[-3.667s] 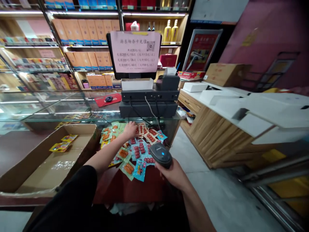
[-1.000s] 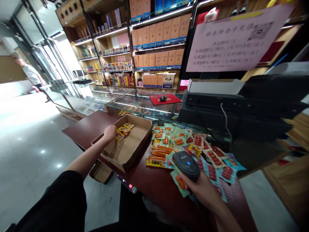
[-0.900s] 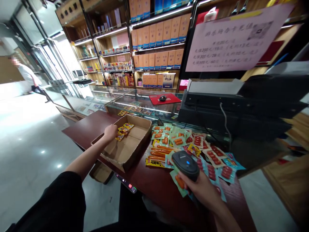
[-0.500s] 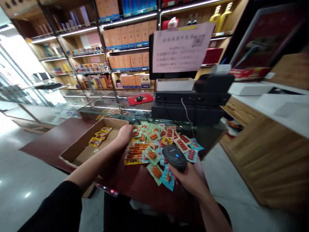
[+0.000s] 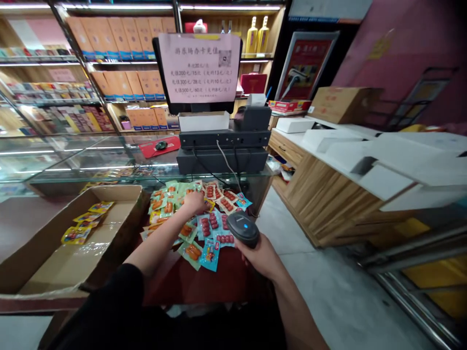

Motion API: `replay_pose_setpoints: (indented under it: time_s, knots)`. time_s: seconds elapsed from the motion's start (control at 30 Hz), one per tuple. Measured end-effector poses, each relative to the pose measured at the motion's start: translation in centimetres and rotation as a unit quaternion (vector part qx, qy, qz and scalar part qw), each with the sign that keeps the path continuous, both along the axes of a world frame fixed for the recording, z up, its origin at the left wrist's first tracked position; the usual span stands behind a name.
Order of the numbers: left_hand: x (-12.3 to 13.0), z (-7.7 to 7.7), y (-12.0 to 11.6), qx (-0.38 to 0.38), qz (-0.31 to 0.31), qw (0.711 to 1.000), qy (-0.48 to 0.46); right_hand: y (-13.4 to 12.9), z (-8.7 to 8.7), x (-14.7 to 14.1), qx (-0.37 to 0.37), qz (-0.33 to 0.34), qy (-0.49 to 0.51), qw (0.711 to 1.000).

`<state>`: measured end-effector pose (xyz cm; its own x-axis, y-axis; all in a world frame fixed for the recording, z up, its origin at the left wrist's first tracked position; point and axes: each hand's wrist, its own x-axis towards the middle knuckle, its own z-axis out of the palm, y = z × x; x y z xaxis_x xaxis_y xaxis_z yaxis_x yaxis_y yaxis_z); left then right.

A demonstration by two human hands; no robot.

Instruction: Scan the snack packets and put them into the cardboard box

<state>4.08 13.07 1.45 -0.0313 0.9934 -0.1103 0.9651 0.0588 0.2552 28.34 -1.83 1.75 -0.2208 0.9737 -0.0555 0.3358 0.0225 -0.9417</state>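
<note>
My right hand is closed round a dark handheld scanner with a blue light on it, held over the right part of the snack packets. My left hand reaches into the middle of the spread packets; its fingers point down at a small yellow packet, and whether they grip it is hard to see. Green packets with orange sausages, clear and blue ones with red sausages, and a bright blue packet lie on the dark red table.
An open cardboard box with several yellow packets stands on the left. Behind the packets are a glass counter, a black register and a screen with a pink sign. A wooden cabinet stands at the right.
The view has turned to the right. My left hand has moved from the box's edge rightwards into the packets. The scanner stays in my right hand, near the right-hand packets.
</note>
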Motion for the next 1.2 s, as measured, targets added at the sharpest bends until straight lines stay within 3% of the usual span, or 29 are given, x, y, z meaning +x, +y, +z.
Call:
replay_pose_setpoints:
  time_s: [0.13, 0.3, 0.4, 0.53, 0.6, 0.67, 0.83, 1.2]
  knots:
    - [-0.1, -0.5, 0.5, 0.001, 0.016, 1.0, -0.003, 0.0, -0.3, -0.3, -0.007, 0.006, 0.009, 1.0]
    - [-1.2, -0.6, -0.2, 0.062, 0.067, 0.975, -0.202, 0.0, 0.3, -1.2, -0.005, 0.021, 0.006, 1.0]
    - [-1.7, -0.7, -1.8, 0.087, 0.093, 0.909, -0.396, 0.0, 0.5, -1.8, 0.0, 0.029, 0.005, 1.0]
    - [-1.7, -0.6, -5.2, 0.092, 0.108, 0.772, -0.62, 0.0, 0.5, -2.7, 0.009, 0.026, 0.011, 1.0]
    - [-1.7, -0.4, -6.9, 0.081, 0.1, 0.732, -0.669, 0.1, 0.4, -3.2, 0.023, 0.025, 0.011, 0.999]
    - [-1.8, 0.0, -8.1, 0.075, 0.106, 0.71, -0.692, 0.1, 0.5, -3.6, 0.037, 0.022, 0.009, 0.999]
    - [-2.4, 0.8, -9.3, 0.079, 0.126, 0.694, -0.704, 0.2, 0.8, -4.2, 0.053, 0.036, 0.006, 0.998]
    - [-2.2, 0.7, -9.6, 0.088, 0.11, 0.717, -0.683, 0.0, 0.6, -3.9, 0.047, 0.029, -0.004, 0.998]
